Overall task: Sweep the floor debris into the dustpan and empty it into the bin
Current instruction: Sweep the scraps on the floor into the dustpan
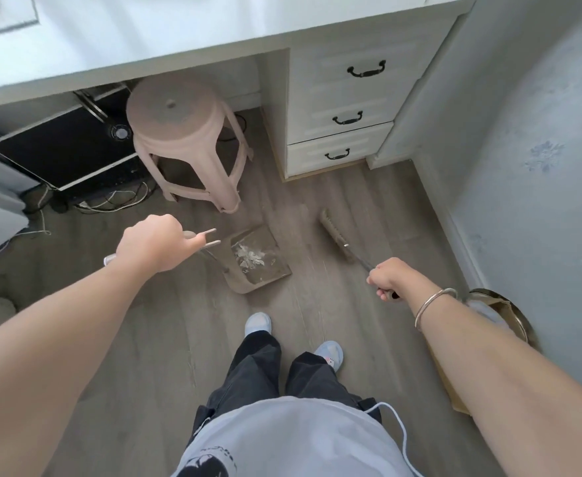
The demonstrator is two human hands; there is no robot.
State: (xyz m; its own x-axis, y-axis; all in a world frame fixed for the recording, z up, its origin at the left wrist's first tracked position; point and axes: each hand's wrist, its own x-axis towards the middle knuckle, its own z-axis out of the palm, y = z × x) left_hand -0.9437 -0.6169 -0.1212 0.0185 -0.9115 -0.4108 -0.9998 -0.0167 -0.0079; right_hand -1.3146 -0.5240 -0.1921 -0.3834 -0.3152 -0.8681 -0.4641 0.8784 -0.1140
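Left grip (152, 242) is curled round the dustpan (266, 275) handle to retain debris (250, 256); broom (332, 228) is clasped by right grip (391, 280).

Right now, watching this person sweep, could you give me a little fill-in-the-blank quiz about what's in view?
1. The white debris lies inside the ____, whose handle the left hand grips.
2. The brush is held by the ____ hand.
3. The white drawers beside the pink stool number ____.

Missing words: dustpan; right (the right hand); three.
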